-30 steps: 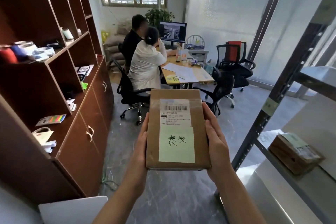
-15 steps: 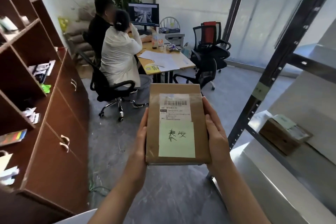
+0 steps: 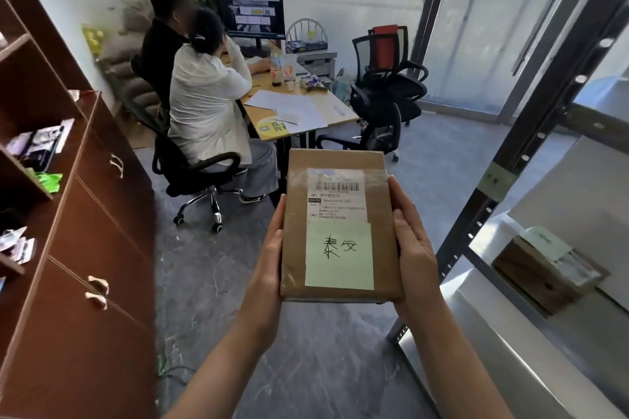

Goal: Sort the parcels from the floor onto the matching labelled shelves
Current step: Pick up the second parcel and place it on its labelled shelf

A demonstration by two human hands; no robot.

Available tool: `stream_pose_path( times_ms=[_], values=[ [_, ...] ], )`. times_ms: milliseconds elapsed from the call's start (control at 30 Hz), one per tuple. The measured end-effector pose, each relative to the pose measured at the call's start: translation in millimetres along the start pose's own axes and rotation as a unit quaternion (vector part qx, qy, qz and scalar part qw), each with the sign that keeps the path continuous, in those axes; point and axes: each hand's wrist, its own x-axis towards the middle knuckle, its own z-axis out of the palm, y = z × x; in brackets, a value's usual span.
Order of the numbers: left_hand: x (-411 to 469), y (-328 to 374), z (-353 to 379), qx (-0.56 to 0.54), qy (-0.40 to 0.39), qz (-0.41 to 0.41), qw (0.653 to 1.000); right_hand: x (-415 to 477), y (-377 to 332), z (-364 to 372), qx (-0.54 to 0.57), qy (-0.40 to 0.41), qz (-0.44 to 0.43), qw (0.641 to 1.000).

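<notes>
I hold a flat brown cardboard parcel (image 3: 340,224) upright in front of me, above the grey floor. It carries a white shipping label with a barcode and a pale green note with handwritten characters. My left hand (image 3: 270,258) grips its left edge and my right hand (image 3: 413,248) grips its right edge. To the right stands a metal shelving rack (image 3: 476,224) with a small green label (image 3: 497,180) on its upright. Another brown parcel (image 3: 544,269) with a green note lies on one of the rack's white shelves.
A dark wooden cabinet (image 3: 85,248) with open cubbies and drawers runs along the left. Ahead, two people sit on office chairs at a desk (image 3: 299,116) with a monitor and papers. Black mesh chairs (image 3: 384,92) stand behind the desk. Grey floor (image 3: 211,282) lies between cabinet and rack.
The view has swung to the right and slightly down; the cabinet slid left and the rack came closer. The parcel stays held between both hands in the same way.
</notes>
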Motion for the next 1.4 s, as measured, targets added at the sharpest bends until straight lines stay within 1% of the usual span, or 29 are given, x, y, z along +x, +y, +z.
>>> stream_pose_path(
  times_ms=[100,300,500,600,767,933,1100,1267,1400],
  values=[
    [25,1,11,0.002,-0.009,0.006,1.000,23,-6,-7,0.007,0.009,-0.008,1.000],
    [64,-1,42,0.001,-0.034,0.015,0.999,57,-19,-30,-0.013,0.027,-0.022,0.999],
    [92,-5,78,-0.012,-0.065,0.018,0.998,78,-36,-60,-0.034,0.050,-0.045,0.997],
    [102,-7,92,-0.033,-0.078,0.006,0.996,80,-43,-71,-0.043,0.073,-0.047,0.995],
    [115,-10,113,-0.036,-0.134,0.001,0.990,77,-55,-86,-0.044,0.123,-0.047,0.990],
    [132,-15,126,-0.037,-0.184,-0.010,0.982,77,-64,-91,-0.053,0.171,-0.065,0.982],
    [162,-11,124,-0.037,-0.244,-0.022,0.969,84,-62,-82,-0.059,0.225,-0.074,0.970],
    [192,-1,121,-0.046,-0.280,-0.029,0.959,99,-63,-65,-0.064,0.268,-0.111,0.955],
    [208,8,125,-0.050,-0.326,-0.036,0.943,100,-65,-59,-0.066,0.307,-0.132,0.940]
  ],
)
